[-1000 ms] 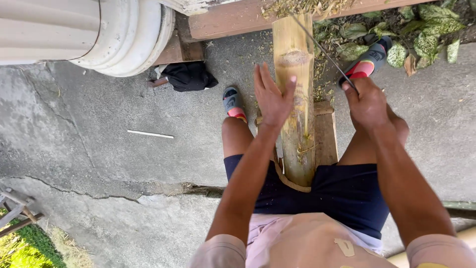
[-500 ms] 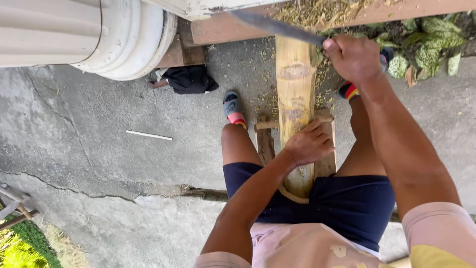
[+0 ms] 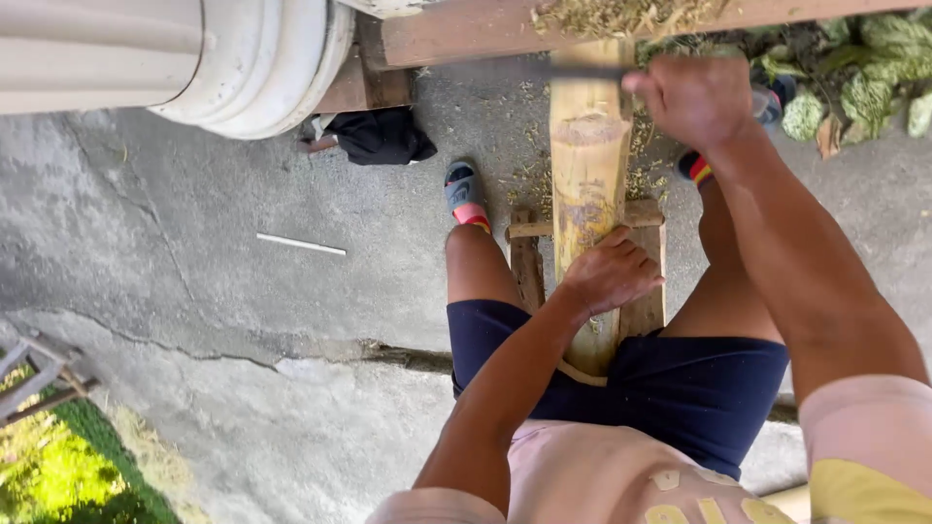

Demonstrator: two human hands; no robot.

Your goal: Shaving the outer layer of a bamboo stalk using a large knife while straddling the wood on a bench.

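A thick bamboo pole (image 3: 588, 165) runs from between my knees up to a wooden beam (image 3: 485, 29), lying over a small wooden stool (image 3: 645, 291). My left hand (image 3: 612, 272) grips the pole low down, near my lap. Farther up, my right hand (image 3: 684, 97) is closed on the handle of a long dark blade (image 3: 524, 68), blurred, which lies level across the pole's far end. Bamboo shavings lie on the beam and on the ground beside the pole.
A large white ribbed drum (image 3: 194, 58) stands at the top left. A black cloth (image 3: 379, 136) and a thin white stick (image 3: 301, 244) lie on the cracked concrete (image 3: 194, 311). Green leaves (image 3: 864, 87) fill the top right. My sandalled feet (image 3: 464, 194) flank the pole.
My left hand slid down the pole from its upper part and closed on it near the stool. My right hand rose and brought the blade level over the pole's far end.
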